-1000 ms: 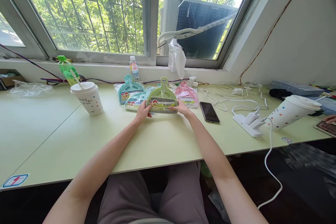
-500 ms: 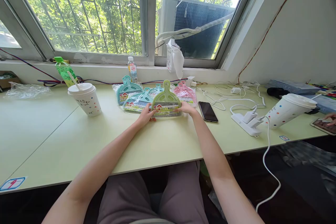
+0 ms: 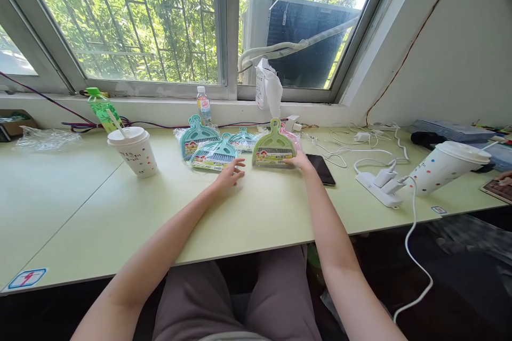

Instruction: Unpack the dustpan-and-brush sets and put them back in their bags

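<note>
My right hand (image 3: 299, 160) is closed on the lower right edge of a green dustpan-and-brush set (image 3: 274, 141), which is wrapped in clear film with a printed label. It stands tilted back in front of a pink dustpan set (image 3: 295, 139), mostly hidden behind it. My left hand (image 3: 231, 173) holds nothing; its fingers are apart, just right of the lower corner of a teal dustpan set (image 3: 216, 155). Behind that one are a larger-looking teal dustpan set (image 3: 198, 136) at the left and another teal set (image 3: 244, 140) at the right, all in clear wrapping.
A black phone (image 3: 322, 169) lies right of my right hand. Farther right are a white power strip (image 3: 378, 189) with cables and a tilted paper cup (image 3: 446, 170). Another paper cup (image 3: 134, 154) and a green-capped bottle (image 3: 100, 108) stand left. A person's hand (image 3: 504, 178) shows at the right edge.
The green dustpan set has moved right, in front of the pink one, with my right hand on it. My left hand has let go of it and its fingers have spread.
</note>
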Demonstrator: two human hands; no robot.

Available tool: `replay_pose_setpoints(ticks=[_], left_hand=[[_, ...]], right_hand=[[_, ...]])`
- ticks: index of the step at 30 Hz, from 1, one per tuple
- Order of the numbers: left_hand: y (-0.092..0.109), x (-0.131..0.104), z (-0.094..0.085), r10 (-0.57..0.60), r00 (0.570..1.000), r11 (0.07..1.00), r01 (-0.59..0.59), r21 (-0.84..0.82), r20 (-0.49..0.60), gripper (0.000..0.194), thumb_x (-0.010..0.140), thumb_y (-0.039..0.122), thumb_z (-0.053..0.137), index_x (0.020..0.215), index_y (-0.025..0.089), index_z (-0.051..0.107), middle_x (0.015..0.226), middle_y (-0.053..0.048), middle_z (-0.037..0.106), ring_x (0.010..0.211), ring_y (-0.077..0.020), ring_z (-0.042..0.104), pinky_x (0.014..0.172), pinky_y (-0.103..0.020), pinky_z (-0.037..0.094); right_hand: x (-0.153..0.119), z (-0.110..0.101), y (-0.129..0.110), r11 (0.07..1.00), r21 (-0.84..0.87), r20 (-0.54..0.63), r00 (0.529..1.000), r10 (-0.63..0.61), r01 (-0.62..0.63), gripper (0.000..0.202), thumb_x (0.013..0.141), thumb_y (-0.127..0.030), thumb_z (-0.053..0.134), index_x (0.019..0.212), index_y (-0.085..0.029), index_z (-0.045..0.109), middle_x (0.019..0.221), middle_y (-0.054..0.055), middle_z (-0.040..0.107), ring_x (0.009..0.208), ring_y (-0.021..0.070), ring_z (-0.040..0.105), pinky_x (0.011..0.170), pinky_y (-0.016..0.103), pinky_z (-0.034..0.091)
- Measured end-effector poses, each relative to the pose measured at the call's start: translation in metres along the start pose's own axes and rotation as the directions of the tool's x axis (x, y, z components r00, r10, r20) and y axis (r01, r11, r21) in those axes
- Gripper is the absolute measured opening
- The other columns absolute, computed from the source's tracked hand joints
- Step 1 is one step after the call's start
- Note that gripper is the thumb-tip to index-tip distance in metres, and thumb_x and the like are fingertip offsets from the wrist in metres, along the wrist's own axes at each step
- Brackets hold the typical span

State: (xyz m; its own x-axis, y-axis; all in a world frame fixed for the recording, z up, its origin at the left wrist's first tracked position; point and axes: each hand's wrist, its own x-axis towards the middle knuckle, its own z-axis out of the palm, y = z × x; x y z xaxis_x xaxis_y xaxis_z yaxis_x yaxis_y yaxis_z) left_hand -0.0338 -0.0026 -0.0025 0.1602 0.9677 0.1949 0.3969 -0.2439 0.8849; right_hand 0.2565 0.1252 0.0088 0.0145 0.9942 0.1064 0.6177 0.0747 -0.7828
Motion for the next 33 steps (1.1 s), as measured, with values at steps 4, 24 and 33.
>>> replay_pose_setpoints(ticks=[4, 24, 33], left_hand=[[-0.002, 0.001, 0.0, 0.041, 0.999, 0.998, -0.042, 0.045, 0.012, 0.037, 0.082, 0.03, 0.056, 0.119, 0.022, 0.057, 0.127, -0.012, 0.058, 0.101, -0.0225, 0.061, 0.047, -0.021, 0.051], [-0.009, 0.008, -0.003, 0.223, 0.968, 0.973, -0.214, 0.086, -0.118, 0.017, 0.077, 0.019, 0.054, 0.087, 0.02, 0.067, 0.103, -0.008, 0.064, 0.086, -0.0185, 0.067, 0.079, -0.036, 0.056], [-0.004, 0.006, -0.005, 0.243, 0.955, 0.968, -0.229, 0.101, -0.171, 0.01, 0.076, 0.021, 0.061, 0.083, 0.019, 0.068, 0.104, -0.007, 0.065, 0.088, -0.0179, 0.066, 0.084, -0.037, 0.057]], right_hand=[[0.002, -0.001, 0.004, 0.976, -0.087, -0.191, 0.965, 0.182, -0.201, 0.067, 0.066, -0.026, 0.08, 0.127, -0.009, 0.056, 0.127, 0.023, 0.061, 0.124, 0.0366, 0.054, 0.1, 0.045, 0.046], [-0.007, 0.027, 0.014, 0.969, -0.224, -0.445, 0.896, -0.003, -0.108, 0.052, 0.08, -0.026, 0.065, 0.129, -0.015, 0.053, 0.139, 0.021, 0.046, 0.129, 0.0376, 0.037, 0.099, 0.05, 0.035], [-0.011, 0.034, 0.004, 0.972, -0.225, -0.428, 0.903, -0.031, -0.073, 0.05, 0.081, -0.018, 0.053, 0.13, -0.018, 0.048, 0.143, 0.019, 0.042, 0.132, 0.0357, 0.033, 0.101, 0.053, 0.034]])
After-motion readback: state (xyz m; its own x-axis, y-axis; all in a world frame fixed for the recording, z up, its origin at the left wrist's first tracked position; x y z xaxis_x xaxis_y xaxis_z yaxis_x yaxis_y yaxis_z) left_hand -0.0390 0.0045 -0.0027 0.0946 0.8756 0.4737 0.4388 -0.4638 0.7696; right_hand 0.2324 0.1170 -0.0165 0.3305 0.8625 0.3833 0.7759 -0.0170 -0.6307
